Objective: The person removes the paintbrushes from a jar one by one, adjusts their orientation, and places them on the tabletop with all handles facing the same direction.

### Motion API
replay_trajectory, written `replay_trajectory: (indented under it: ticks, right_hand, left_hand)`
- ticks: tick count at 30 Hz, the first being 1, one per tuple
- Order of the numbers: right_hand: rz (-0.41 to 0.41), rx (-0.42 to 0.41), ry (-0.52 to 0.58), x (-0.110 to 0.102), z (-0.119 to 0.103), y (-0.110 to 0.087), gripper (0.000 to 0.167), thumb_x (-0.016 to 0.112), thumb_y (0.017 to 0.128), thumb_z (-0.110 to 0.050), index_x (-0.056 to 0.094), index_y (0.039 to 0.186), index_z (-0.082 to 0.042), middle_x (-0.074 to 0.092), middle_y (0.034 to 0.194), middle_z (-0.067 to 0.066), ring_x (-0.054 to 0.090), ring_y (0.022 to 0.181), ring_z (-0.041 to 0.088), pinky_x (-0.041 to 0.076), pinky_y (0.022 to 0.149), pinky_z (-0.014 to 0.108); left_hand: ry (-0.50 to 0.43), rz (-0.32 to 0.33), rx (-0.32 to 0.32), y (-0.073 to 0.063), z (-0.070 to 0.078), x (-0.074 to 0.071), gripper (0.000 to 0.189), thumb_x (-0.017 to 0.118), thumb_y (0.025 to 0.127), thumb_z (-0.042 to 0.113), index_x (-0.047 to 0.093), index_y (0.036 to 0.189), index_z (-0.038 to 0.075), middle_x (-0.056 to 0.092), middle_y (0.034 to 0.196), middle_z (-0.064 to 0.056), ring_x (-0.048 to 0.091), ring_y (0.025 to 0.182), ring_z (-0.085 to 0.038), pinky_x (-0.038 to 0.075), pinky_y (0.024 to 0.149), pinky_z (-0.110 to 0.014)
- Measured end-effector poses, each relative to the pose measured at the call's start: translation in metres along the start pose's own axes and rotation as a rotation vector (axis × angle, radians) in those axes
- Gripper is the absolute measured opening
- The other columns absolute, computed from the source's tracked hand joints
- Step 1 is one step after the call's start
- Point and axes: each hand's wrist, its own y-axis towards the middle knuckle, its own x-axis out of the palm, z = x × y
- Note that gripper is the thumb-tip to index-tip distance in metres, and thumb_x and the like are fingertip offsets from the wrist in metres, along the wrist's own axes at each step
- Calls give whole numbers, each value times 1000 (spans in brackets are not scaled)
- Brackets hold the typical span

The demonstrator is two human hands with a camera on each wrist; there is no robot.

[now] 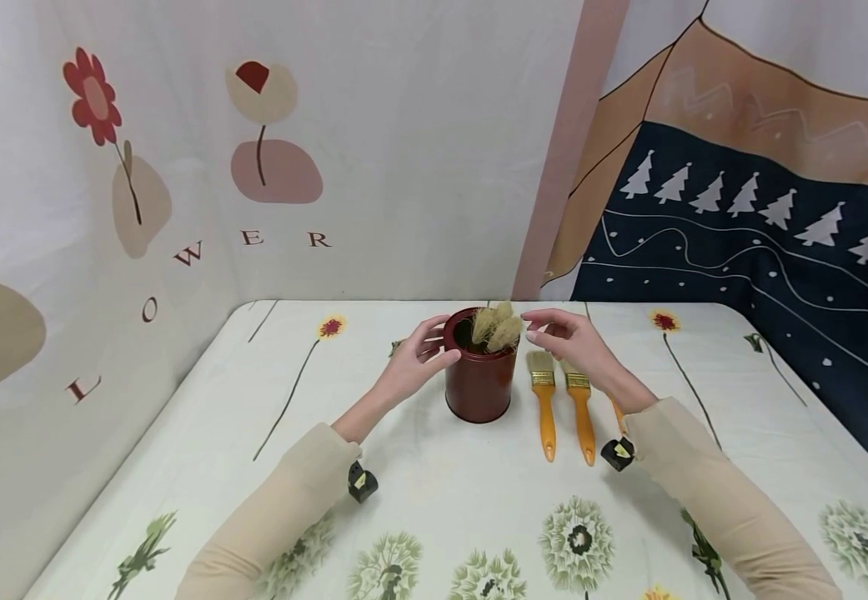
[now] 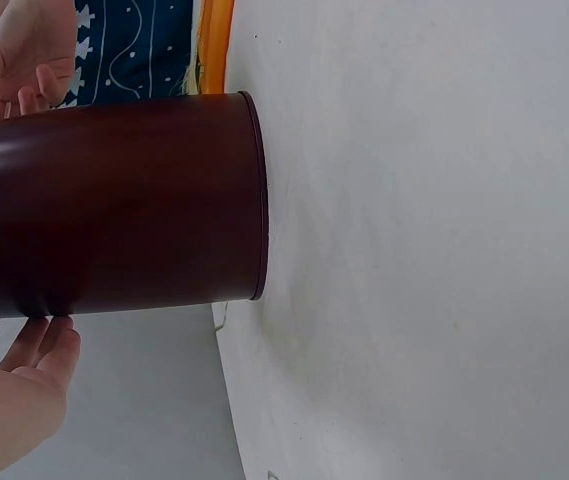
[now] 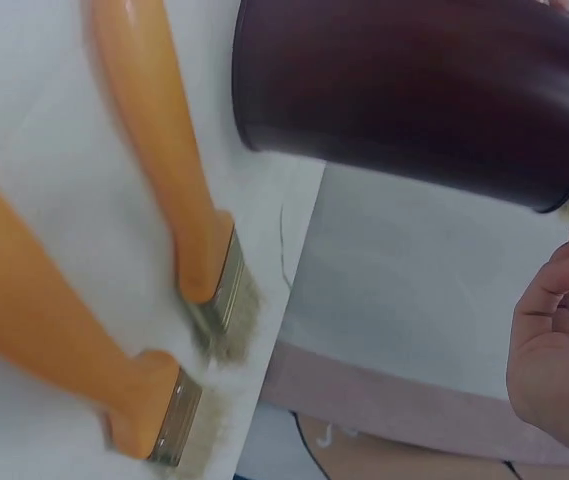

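While the fingers of the left hand (image 1: 417, 358) bow against the dark red can (image 1: 479, 387) at its 9 o'clock side, thumb toward 8 o'clock, they hold it lightly. Clock bearings are from the can, with 12 o'clock farthest from the person. The right hand (image 1: 570, 337), toward 2 o'clock, has loosely bent fingers with nothing visibly in them; whether the fingertips touch the pale tufts (image 1: 497, 327) cannot be told.

The can stands upright on the table (image 1: 418, 467). Its wall is smooth and glossy, judged stiff, fairly light and somewhat slippery. The recommended hold is thumb and fingers on opposite sides, at 3 and 9 o'clock, at mid-height or just below the rim.

The tufts rise above the rim on its 3 o'clock side. They appear dry, fibrous, very light and easily crushed or shed; a gentle pinch low down, near the rim, is advised. What supports them inside is hidden.

Toward 4 o'clock lie the first brush (image 1: 545, 412) and, just beside it, the second brush (image 1: 582, 417), bristles toward 12 o'clock. Their orange handles look rigid and offer the sounder hold.
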Motion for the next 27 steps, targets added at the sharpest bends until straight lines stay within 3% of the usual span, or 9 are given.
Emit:
replay_trajectory:
  ticks: [10,18,27]
  right_hand:
    - [5,-38,51,7,-3,0,39,60,85,-26,54,119,-9,54,100,8,46,73,21,41,51,23]
    - [23,-52,70,9,-9,0,32,59,86,-21,57,113,-5,55,97,12,46,76,29,39,50,22]
    - [53,-97,52,13,-30,-6,19,58,86,-11,58,99,4,55,90,7,45,66,16,37,48,21]
  left_hand:
    - [-1,-3,-1,0,-1,0,56,59,86,14,33,134,3,41,126,-20,40,115,-30,32,97,-40]
    - [-6,-4,-1,0,0,0,56,59,86,13,32,134,2,41,126,-20,39,116,-31,32,97,-40]
    - [-7,-4,2,0,0,0,56,59,86,14,32,134,3,41,126,-20,40,116,-31,32,97,-40]
